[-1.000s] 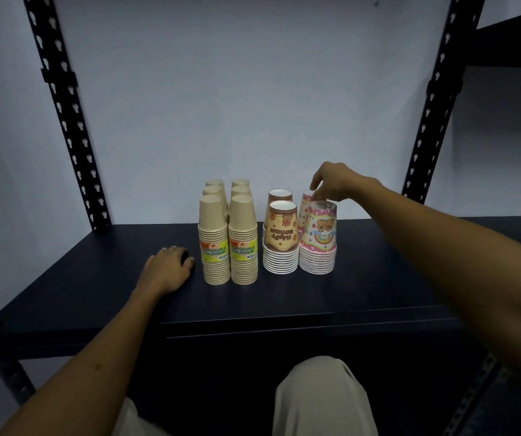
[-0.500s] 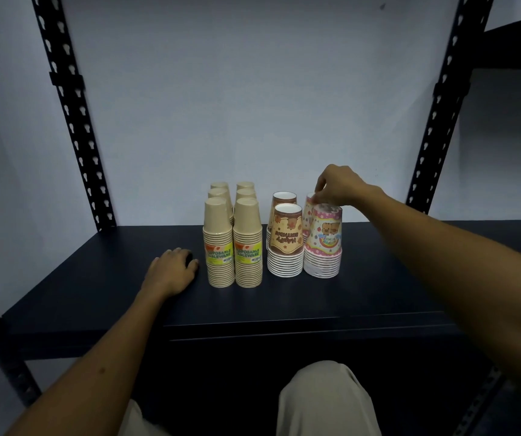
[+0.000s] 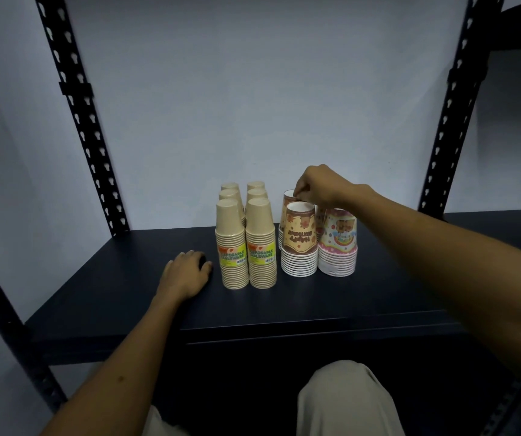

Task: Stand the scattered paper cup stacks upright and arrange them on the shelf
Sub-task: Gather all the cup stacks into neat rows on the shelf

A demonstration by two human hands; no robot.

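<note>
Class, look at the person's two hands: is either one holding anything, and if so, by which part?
The right hand pinches the rear brown cup stack at its top; the left hand holds nothing.

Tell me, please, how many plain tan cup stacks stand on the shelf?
6, in two rows running front to back: left row front, middle, back; right row front, middle, back. More behind could be hidden.

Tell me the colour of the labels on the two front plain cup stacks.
Yellow-green with an orange top corner, on tan cup stacks; head view.
</note>
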